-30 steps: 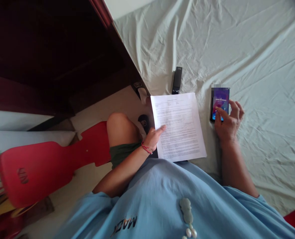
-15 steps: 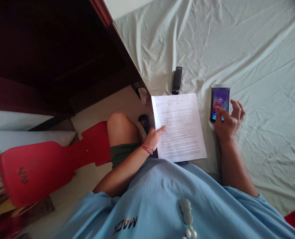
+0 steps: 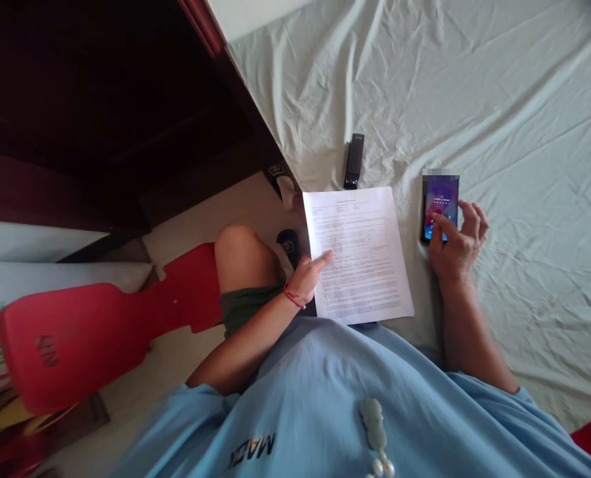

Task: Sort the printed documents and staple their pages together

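Observation:
My left hand [image 3: 309,275] grips the left edge of a printed sheet of paper [image 3: 360,265], thumb on top and the other fingers hidden beneath. Whether more sheets lie under it I cannot tell. Over to the right, a smartphone [image 3: 437,199] lies on the sheet-covered bed with its screen lit, showing a purple and blue display with a row of dots. My right hand [image 3: 457,245] is at its lower part, index finger on or just over the screen and the other fingers loosely bent apart, holding nothing. Beyond the paper's top edge lies a black stapler [image 3: 354,161].
A pale wrinkled bedsheet [image 3: 514,99] spreads across the right side. To the left stand a red plastic chair [image 3: 86,338] and dark wooden furniture [image 3: 101,99]. My bent knee [image 3: 240,255] and slippers [image 3: 288,245] are by the bed's edge.
The row of dots on the phone's screen looks fuller now. My right hand has shifted only slightly over the screen; my left hand and the paper stay in place.

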A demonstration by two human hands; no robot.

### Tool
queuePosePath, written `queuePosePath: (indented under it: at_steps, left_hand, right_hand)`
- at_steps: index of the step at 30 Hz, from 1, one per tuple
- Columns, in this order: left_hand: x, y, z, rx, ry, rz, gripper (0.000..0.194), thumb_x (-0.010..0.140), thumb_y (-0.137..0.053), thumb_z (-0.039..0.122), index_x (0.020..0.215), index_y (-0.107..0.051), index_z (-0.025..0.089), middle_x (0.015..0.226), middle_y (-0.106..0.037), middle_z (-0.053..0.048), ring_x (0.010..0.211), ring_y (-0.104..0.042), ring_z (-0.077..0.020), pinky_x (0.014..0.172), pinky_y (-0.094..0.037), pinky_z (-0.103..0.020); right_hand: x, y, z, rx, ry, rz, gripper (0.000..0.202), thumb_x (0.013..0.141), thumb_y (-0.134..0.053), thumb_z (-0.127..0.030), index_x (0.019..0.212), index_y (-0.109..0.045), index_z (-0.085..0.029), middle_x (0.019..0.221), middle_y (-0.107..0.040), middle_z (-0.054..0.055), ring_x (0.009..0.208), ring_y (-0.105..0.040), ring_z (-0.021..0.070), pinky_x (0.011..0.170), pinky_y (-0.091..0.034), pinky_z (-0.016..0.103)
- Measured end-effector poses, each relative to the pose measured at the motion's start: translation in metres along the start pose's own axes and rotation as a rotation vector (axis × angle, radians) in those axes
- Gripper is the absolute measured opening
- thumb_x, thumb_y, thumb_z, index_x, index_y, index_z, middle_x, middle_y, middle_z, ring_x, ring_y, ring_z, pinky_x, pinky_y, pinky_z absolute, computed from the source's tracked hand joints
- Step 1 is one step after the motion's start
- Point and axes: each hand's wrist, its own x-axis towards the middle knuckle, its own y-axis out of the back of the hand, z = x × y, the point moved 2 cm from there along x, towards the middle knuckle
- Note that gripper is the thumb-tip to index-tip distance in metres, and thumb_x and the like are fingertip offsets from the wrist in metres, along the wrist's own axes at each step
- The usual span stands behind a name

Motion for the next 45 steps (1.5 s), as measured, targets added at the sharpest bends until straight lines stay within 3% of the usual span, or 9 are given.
queuePosePath:
  at_steps: [6, 14, 20, 24, 27, 32, 35, 39, 45]
  left_hand:
    - [0.000, 0.000, -0.001, 0.006, -0.004, 0.002, 0.063, 0.057, -0.102, 0.059, 0.097, -0.085, 0.012, 0.110, -0.083, -0.016, 0.120, -0.074, -0.0414, 0.118, -0.050, -0.056]
    - [-0.001, 0.001, 0.000, -0.041, 0.002, -0.015, 0.063, 0.057, -0.103, 0.055, 0.099, -0.085, 0.011, 0.110, -0.083, -0.015, 0.121, -0.074, -0.0393, 0.122, -0.047, -0.055]
    - [0.000, 0.006, 0.003, -0.126, 0.049, -0.001, 0.067, 0.052, -0.106, 0.048, 0.101, -0.084, 0.010, 0.102, -0.083, -0.015, 0.115, -0.077, -0.0403, 0.113, -0.055, -0.055]
    - [0.000, 0.010, 0.006, -0.148, 0.018, -0.005, 0.064, 0.052, -0.106, 0.045, 0.101, -0.084, 0.011, 0.104, -0.083, -0.014, 0.110, -0.078, -0.0385, 0.111, -0.058, -0.055]
    - [0.000, 0.014, 0.008, -0.157, 0.011, -0.022, 0.066, 0.052, -0.106, 0.045, 0.105, -0.083, 0.013, 0.108, -0.083, -0.014, 0.110, -0.078, -0.0375, 0.111, -0.058, -0.056]
    - [-0.001, 0.015, 0.010, -0.147, -0.005, -0.061, 0.064, 0.057, -0.105, 0.046, 0.107, -0.083, 0.014, 0.112, -0.083, -0.014, 0.115, -0.077, -0.0379, 0.114, -0.056, -0.055]
    - [-0.003, 0.016, 0.009, -0.133, -0.010, -0.060, 0.061, 0.058, -0.104, 0.046, 0.105, -0.083, 0.013, 0.109, -0.083, -0.015, 0.116, -0.077, -0.0389, 0.113, -0.057, -0.056]
    - [-0.004, 0.018, 0.005, -0.105, 0.017, -0.055, 0.060, 0.059, -0.104, 0.047, 0.104, -0.084, 0.013, 0.106, -0.083, -0.014, 0.115, -0.077, -0.0382, 0.114, -0.056, -0.056]
    - [-0.001, 0.017, 0.000, -0.076, 0.043, -0.025, 0.060, 0.057, -0.104, 0.050, 0.101, -0.085, 0.014, 0.106, -0.084, -0.012, 0.117, -0.076, -0.0381, 0.119, -0.051, -0.056]
  right_hand:
    - [-0.001, -0.005, 0.004, 0.010, 0.026, 0.028, 0.032, 0.106, -0.052, -0.035, 0.118, -0.080, -0.024, 0.161, -0.055, 0.017, 0.156, -0.041, 0.0384, 0.124, -0.034, 0.065]
    - [-0.006, -0.001, 0.003, 0.181, 0.199, 0.323, 0.028, 0.105, -0.056, -0.034, 0.109, -0.081, -0.022, 0.137, -0.069, 0.017, 0.132, -0.064, 0.0371, 0.112, -0.051, 0.064]
    - [-0.027, 0.008, -0.039, 0.445, 0.112, 0.021, 0.035, 0.108, -0.052, -0.041, 0.134, -0.069, -0.025, 0.139, -0.069, 0.017, 0.112, -0.074, 0.0269, 0.085, -0.067, 0.045]
    - [-0.033, 0.000, -0.052, 0.502, 0.028, -0.191, 0.059, 0.106, -0.053, -0.056, 0.153, -0.053, -0.022, 0.140, -0.071, 0.020, 0.116, -0.074, 0.0297, 0.089, -0.067, 0.048]
    - [-0.029, -0.005, -0.055, 0.560, -0.048, -0.301, 0.069, 0.102, -0.056, -0.065, 0.155, -0.051, -0.021, 0.129, -0.077, 0.018, 0.104, -0.077, 0.0306, 0.089, -0.064, 0.050]
    - [-0.018, -0.010, -0.061, 0.806, -0.235, -0.484, 0.069, 0.096, -0.064, -0.071, 0.147, -0.059, -0.024, 0.093, -0.079, 0.006, 0.076, -0.072, 0.0250, 0.069, -0.059, 0.039]
    - [-0.015, -0.016, -0.067, 1.040, -0.366, -0.556, 0.054, 0.093, -0.070, -0.070, 0.123, -0.071, -0.026, 0.087, -0.077, 0.003, 0.071, -0.068, 0.0209, 0.061, -0.055, 0.033]
    - [-0.015, -0.027, -0.068, 1.162, -0.491, -0.553, 0.043, 0.087, -0.079, -0.065, 0.093, -0.074, -0.023, 0.077, -0.073, 0.001, 0.062, -0.062, 0.0163, 0.054, -0.048, 0.028]
    - [-0.017, -0.031, -0.060, 1.192, -0.475, -0.548, 0.035, 0.088, -0.080, -0.058, 0.093, -0.074, -0.024, 0.076, -0.070, -0.001, 0.060, -0.058, 0.0142, 0.056, -0.048, 0.027]
